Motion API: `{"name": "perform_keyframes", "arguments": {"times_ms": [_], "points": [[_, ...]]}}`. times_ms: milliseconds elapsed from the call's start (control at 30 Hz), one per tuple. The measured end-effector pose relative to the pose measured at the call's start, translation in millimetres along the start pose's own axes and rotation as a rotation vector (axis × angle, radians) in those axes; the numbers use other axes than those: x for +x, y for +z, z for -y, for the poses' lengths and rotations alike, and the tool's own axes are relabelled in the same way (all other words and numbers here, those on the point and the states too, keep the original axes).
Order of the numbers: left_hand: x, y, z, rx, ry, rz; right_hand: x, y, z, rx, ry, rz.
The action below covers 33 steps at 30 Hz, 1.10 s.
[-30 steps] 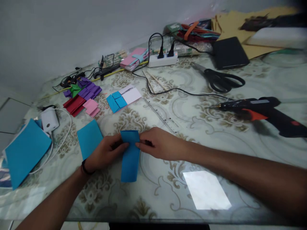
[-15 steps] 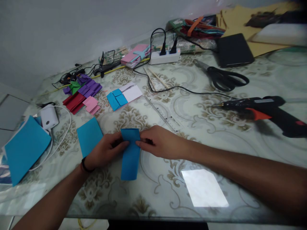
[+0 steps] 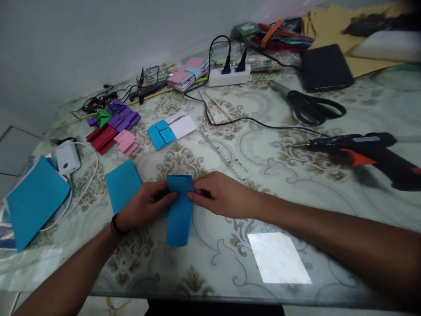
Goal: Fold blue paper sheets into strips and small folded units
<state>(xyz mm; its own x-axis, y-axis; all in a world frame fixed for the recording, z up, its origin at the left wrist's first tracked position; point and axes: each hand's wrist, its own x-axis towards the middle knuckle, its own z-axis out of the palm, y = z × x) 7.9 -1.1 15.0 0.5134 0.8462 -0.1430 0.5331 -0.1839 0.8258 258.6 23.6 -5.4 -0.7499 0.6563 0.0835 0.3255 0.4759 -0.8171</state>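
A folded strip of blue paper point(image 3: 179, 219) is held upright, long side toward me, just over the patterned tabletop. My left hand point(image 3: 148, 201) pinches its left edge, thumb in front and fingers behind. On the opposite edge my right hand point(image 3: 219, 195) pinches it the same way, thumb tip on the paper. The fingers behind the strip are partly hidden. Beside my left hand lies a flat blue sheet point(image 3: 122, 184), partly covered by that hand. Beyond the strip, small folded blue pieces point(image 3: 161, 134) rest on a white and pink paper point(image 3: 184, 125).
Folded purple paper point(image 3: 125, 117), red paper point(image 3: 101, 138) and pink paper point(image 3: 126, 142) lie at the back left. A blue paper stack point(image 3: 37, 202) is far left. A clear ruler point(image 3: 225, 158), scissors point(image 3: 311, 105), a glue gun point(image 3: 358, 149) and a power strip point(image 3: 230, 77) lie beyond my hands.
The view has shifted slightly. Both hands keep the same hold on the blue paper strip, with no clear change in its shape.
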Motion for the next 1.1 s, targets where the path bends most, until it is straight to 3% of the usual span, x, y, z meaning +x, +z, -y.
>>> {"name": "perform_keyframes", "arguments": {"times_ms": [733,1100], "points": [[-1.1,0.4,3.6,0.046,0.007,-0.015,0.7,-0.7,0.9,0.017,-0.012,0.003],[-0.1,-0.5,-0.1,0.067,-0.043,-0.006,1.5,-3.3,1.7,0.19,0.035,-0.002]]}}
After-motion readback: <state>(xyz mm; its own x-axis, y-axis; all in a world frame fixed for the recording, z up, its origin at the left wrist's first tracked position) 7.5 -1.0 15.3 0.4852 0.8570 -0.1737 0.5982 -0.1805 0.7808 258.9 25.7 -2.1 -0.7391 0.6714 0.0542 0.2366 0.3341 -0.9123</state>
